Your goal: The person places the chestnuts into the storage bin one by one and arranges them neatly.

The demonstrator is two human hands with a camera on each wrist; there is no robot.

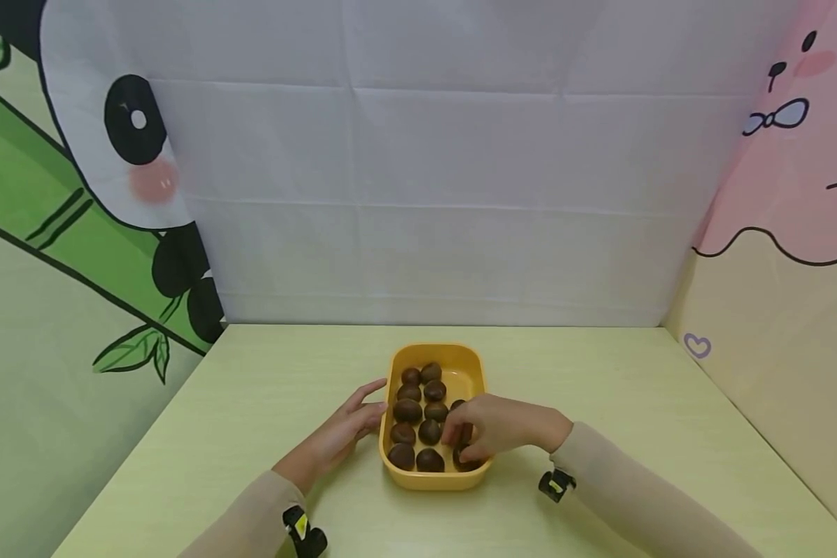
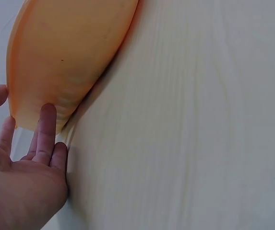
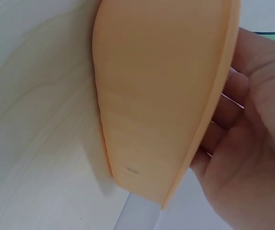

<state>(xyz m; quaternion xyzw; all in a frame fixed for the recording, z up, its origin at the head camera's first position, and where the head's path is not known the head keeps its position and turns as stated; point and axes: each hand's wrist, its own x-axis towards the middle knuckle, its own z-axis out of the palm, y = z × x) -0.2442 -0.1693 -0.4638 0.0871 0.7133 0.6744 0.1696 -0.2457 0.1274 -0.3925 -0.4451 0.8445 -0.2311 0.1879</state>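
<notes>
A yellow plastic tray [image 1: 470, 378] holds several dark brown chestnuts [image 1: 408, 411] in rough columns. My left hand [image 1: 342, 434] lies at the tray's left side with fingers extended; in the left wrist view, its fingers [image 2: 47, 134] touch the outer wall. Over the tray's right side, my right hand [image 1: 505, 425] reaches in from above. Its curled fingers and thumb pinch a chestnut [image 1: 466, 434], partly hidden by the hand. Just below the thumb sits another chestnut [image 1: 466, 463]. In the right wrist view, the tray wall [image 3: 161, 86] hides the fingertips.
The tray stands on a pale wood-grain table [image 1: 251, 403]. Behind the table hangs a white cloth backdrop [image 1: 446, 232]. A panda-and-bamboo print [image 1: 98, 201] covers the left side, and a pink cartoon panel [image 1: 795, 194] the right.
</notes>
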